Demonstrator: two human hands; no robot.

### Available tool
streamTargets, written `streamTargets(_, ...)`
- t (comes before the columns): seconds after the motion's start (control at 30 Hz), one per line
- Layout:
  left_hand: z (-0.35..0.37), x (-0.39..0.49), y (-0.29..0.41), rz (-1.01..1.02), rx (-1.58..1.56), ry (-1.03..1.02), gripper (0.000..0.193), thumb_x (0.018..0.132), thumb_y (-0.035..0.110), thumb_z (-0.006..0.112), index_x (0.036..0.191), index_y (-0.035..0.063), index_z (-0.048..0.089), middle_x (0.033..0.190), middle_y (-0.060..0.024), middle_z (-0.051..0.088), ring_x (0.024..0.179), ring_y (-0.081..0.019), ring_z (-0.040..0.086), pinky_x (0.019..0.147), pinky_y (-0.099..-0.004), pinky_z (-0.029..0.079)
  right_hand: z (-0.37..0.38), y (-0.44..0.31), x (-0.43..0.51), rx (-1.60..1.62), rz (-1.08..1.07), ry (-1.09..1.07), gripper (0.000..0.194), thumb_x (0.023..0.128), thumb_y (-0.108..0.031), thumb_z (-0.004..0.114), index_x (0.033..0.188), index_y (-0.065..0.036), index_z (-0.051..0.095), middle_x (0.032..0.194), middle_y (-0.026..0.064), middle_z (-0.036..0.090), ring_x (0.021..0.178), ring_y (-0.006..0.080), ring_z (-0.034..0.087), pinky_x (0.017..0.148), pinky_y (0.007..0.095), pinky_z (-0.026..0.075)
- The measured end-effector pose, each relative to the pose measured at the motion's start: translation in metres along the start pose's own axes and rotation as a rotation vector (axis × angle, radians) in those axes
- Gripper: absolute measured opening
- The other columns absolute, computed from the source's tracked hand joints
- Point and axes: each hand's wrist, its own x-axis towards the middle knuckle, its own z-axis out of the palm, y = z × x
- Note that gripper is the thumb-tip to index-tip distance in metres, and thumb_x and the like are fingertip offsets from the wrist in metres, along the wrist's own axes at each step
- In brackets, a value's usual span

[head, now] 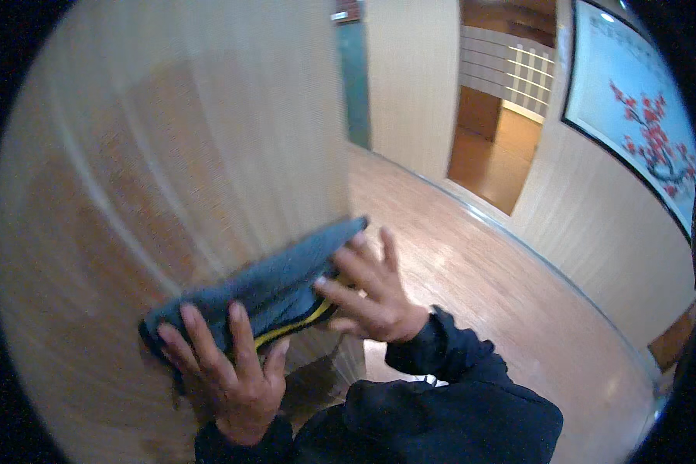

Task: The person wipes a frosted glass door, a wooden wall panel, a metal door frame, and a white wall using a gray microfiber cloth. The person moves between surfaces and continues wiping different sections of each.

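Observation:
A folded grey-blue cloth (pixel 278 272) with dark edging and a yellow stripe lies flat against a wood-grain panel (pixel 168 145). My left hand (pixel 232 359) presses on its lower left part with the fingers spread. On the cloth's right part rests my right hand (pixel 371 290), its fingers spread and partly raised. Pale streaks and blurred reflections show on the panel above the cloth. The palms' contact with the cloth is partly hidden.
The panel's edge stands beside a wood-look floor (pixel 470 278). Across the floor is a light wall (pixel 586 191) with a doorway (pixel 493 127) and a framed picture of red blossoms (pixel 644 116). A brown object (pixel 675 336) is at the right rim.

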Motion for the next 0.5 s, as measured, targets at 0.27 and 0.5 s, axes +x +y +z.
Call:
streamTargets(0.27,0.011,0.006,0.001,0.054,0.073,-0.017,0.075,0.098,0.058,0.059,0.153,0.0096,0.045,0.165,-0.0303,0.026,0.150,-0.0594,0.021,0.118,-0.0729,0.024,0.001,0.012,0.012,0.035,0.077,0.177,0.036,0.093,-0.036,0.076,0.113,-0.007,0.070,0.147,0.0244,0.055,0.148,0.0447,0.041,0.125,0.0637,0.012)
streamTargets(0.5,0.016,0.007,0.012,0.048,0.116,-0.063,0.078,0.100,0.060,0.055,0.157,0.0092,0.041,0.166,-0.0311,0.022,0.152,-0.0586,0.017,0.120,-0.0714,0.021,0.042,0.017,0.007,0.168,0.008,0.417,0.063,0.085,-0.009,0.080,0.142,-0.001,0.055,0.161,0.0274,0.038,0.150,0.0461,0.038,0.122,0.0639,0.025)
